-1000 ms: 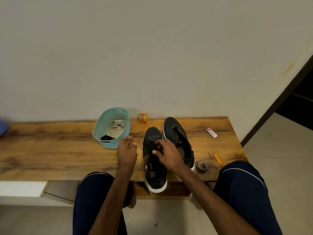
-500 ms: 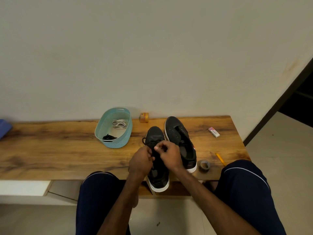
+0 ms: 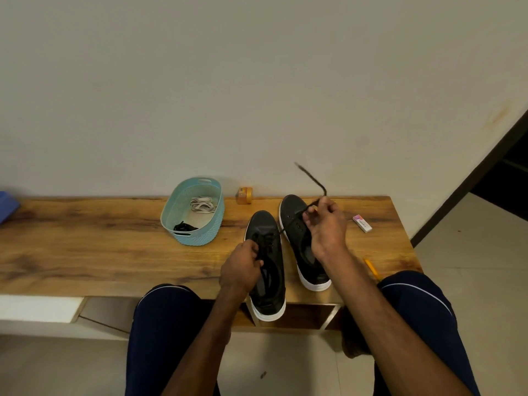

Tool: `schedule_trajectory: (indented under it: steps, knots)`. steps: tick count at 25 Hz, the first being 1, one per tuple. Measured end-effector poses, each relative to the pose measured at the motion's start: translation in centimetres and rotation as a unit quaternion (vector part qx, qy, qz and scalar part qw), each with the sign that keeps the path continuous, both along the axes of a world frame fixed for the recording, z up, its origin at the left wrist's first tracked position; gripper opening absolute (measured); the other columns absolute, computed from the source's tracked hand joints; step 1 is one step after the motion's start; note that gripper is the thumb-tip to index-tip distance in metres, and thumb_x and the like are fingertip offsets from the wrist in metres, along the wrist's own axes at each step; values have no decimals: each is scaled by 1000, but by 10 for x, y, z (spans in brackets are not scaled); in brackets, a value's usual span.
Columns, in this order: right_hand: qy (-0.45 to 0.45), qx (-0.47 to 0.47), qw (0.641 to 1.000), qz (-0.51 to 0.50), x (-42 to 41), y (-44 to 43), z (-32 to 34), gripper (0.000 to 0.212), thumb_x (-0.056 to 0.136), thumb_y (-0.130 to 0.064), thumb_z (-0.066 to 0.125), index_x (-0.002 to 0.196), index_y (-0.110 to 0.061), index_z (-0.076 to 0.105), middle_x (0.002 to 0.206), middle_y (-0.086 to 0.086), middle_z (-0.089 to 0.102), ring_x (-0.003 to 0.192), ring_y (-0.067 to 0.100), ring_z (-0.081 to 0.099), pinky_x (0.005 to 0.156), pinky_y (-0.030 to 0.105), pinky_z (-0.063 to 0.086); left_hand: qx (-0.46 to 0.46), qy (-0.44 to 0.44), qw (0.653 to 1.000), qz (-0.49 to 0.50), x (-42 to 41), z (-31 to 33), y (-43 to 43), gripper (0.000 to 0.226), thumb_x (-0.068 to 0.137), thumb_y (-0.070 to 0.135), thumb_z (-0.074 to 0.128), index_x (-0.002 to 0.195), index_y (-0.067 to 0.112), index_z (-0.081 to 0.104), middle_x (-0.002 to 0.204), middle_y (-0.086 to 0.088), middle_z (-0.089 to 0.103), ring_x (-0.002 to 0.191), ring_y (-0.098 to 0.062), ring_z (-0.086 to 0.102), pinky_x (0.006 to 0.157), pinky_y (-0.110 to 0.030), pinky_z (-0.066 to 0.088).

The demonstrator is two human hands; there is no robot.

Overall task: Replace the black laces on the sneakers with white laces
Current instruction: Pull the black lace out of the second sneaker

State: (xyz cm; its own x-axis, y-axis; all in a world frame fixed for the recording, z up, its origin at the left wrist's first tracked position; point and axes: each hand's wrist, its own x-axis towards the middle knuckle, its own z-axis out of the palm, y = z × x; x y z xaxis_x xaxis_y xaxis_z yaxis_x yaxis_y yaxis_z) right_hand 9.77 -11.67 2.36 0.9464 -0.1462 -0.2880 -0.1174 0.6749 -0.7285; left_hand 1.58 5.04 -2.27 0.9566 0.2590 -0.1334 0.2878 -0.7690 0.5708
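Two black sneakers with white soles stand side by side on the wooden bench (image 3: 85,247). My left hand (image 3: 243,267) grips the left sneaker (image 3: 268,281) at its lacing. My right hand (image 3: 323,227) pinches a black lace (image 3: 314,181) raised above the right sneaker (image 3: 300,238); the lace runs taut down to the left sneaker's eyelets, its free end sticking up in the air. The right sneaker's eyelets show no lace. A coil of white laces (image 3: 202,204) and a bundle of black lace (image 3: 184,226) lie in a teal basket (image 3: 197,238).
A small orange tape roll (image 3: 244,195) stands by the wall behind the sneakers. An eraser (image 3: 362,223) and a yellow pencil (image 3: 371,267) lie at the bench's right end. A blue object (image 3: 7,205) sits at the far left. My knees are below the bench's front edge.
My right hand has risen up and to the right, drawing a length of black lace out of the left sneaker. My left hand stayed on that sneaker's lacing.
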Motion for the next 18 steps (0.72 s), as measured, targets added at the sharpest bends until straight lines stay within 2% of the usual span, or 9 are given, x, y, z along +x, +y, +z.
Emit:
schedule_trajectory:
  steps: [2, 4, 5, 7, 9, 10, 12, 14, 18]
  knots:
    - [29, -60, 998, -21, -1, -6, -8, 8, 102, -16, 54, 101, -11, 61, 87, 6, 66, 74, 13, 66, 75, 31, 58, 3, -16, 1000, 1, 0, 0, -2, 27, 91, 20, 65, 116, 24, 55, 106, 8, 58, 92, -9, 57, 72, -28, 43]
    - [6, -247, 967, 68, -10, -1, -23, 12, 100, -14, 58, 111, -12, 57, 95, 9, 67, 76, 11, 66, 72, 25, 56, -4, -36, 999, 2, 0, 0, -5, 25, 91, 17, 63, 114, 24, 56, 105, 9, 57, 90, -8, 56, 71, -26, 42]
    - [-20, -359, 924, 129, -18, 4, -31, 18, 98, -15, 61, 115, -17, 55, 96, 4, 68, 76, 4, 65, 69, 19, 53, -11, -44, 999, 4, 1, 0, -6, 23, 90, 14, 63, 110, 24, 57, 104, 8, 57, 89, -9, 56, 70, -26, 42]
    - [-79, -549, 798, 234, -31, 16, -46, 26, 94, -19, 66, 118, -22, 56, 101, -6, 65, 86, -1, 61, 73, 17, 51, -42, -46, 998, 17, 4, -3, -6, 20, 88, 7, 62, 103, 21, 59, 101, 5, 59, 87, -12, 57, 68, -27, 44]
    - [-133, -645, 688, 305, -41, 27, -54, 28, 92, -22, 68, 119, -22, 60, 114, -4, 59, 103, 10, 58, 90, 32, 52, -141, -40, 988, 44, 6, -7, -6, 18, 88, 1, 60, 96, 17, 62, 97, 0, 63, 88, -19, 61, 72, -32, 50]
    - [-150, -662, 660, 321, -43, 30, -56, 27, 91, -23, 69, 117, -21, 61, 117, -3, 57, 107, 14, 55, 94, 35, 50, -204, -35, 977, 58, 6, -8, -7, 19, 88, -2, 59, 93, 16, 64, 95, -3, 66, 90, -22, 64, 76, -36, 54]
    - [-155, -648, 674, 318, -41, 31, -55, 18, 91, -19, 69, 107, -20, 62, 111, -2, 53, 104, 17, 54, 94, 38, 48, -269, -30, 960, 69, 6, -10, -7, 24, 89, -6, 57, 91, 16, 66, 92, -7, 69, 91, -24, 67, 80, -40, 56]
    - [-133, -623, 698, 328, -38, 30, -55, 9, 94, -17, 65, 103, -16, 62, 109, 1, 52, 104, 20, 52, 96, 40, 46, -260, -38, 963, 62, 7, -15, -7, 20, 90, -4, 56, 95, 13, 66, 97, -9, 67, 93, -22, 64, 79, -37, 53]
    - [-76, -632, 645, 424, -34, 35, -55, 31, 107, -38, 37, 108, -13, 55, 125, 11, 44, 121, 28, 37, 108, 44, 32, -174, -33, 982, 60, 9, -21, -10, 15, 94, 5, 55, 108, 9, 61, 109, -8, 57, 98, -21, 57, 87, -37, 49]
